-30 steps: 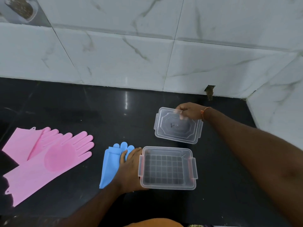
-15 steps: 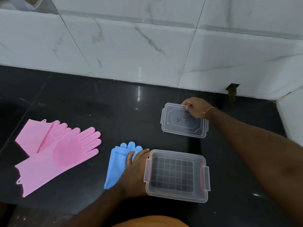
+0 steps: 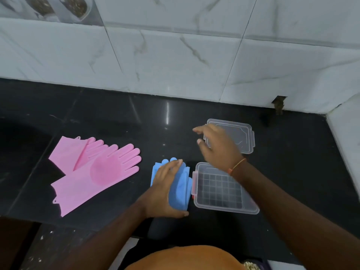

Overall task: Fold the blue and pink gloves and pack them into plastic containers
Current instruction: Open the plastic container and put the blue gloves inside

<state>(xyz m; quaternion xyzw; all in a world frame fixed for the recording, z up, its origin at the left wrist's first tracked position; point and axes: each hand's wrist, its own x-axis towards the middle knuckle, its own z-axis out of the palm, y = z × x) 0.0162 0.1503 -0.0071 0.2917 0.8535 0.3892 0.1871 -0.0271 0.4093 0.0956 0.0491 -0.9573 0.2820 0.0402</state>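
Your left hand [image 3: 165, 189] grips folded blue gloves [image 3: 180, 189]; right hand [image 3: 218, 147] hovers, fingers spread; two pink gloves [image 3: 91, 172], one clear container [image 3: 224, 189], one lid [image 3: 237, 135].

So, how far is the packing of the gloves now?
Done: the lid is off and lies behind the open, empty container. In hand: the left hand grips the blue gloves, bunched beside the container; the right hand hovers open above. Left: put the blue gloves in, close the lid, then fold and pack the pink gloves, lying flat. No second container is visible.
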